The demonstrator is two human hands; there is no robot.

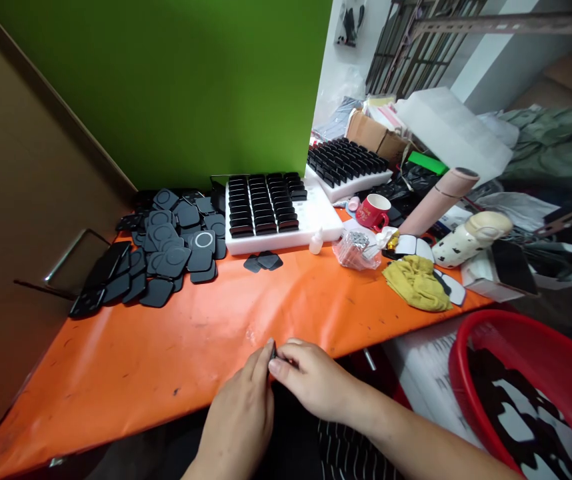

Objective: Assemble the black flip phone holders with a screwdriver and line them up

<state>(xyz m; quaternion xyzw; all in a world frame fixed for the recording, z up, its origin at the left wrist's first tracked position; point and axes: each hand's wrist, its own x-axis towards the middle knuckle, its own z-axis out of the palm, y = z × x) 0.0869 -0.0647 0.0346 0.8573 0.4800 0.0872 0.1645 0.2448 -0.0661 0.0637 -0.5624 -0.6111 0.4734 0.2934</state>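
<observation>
Over the front edge of the orange-covered table [206,360], my two hands meet around a small dark piece [273,353]. It is mostly covered by the fingers, so its kind cannot be made out. My left hand [243,403] has its fingers together and pressed against the piece from the left. The thumb and curled fingers of my right hand [316,380] pinch it from the right. Beyond them, a few thin dark flat pieces [265,261] lie in front of a white foam tray [316,217], which holds rows of upright black parts [265,207].
Flat black pads [171,257], some with rings, are heaped at left. To the right are a small white bottle [316,241], a plastic bag [359,250], a red mug [373,212], a yellow cloth [417,283] and a second tray [339,190]. A red tub [471,327] stands at lower right.
</observation>
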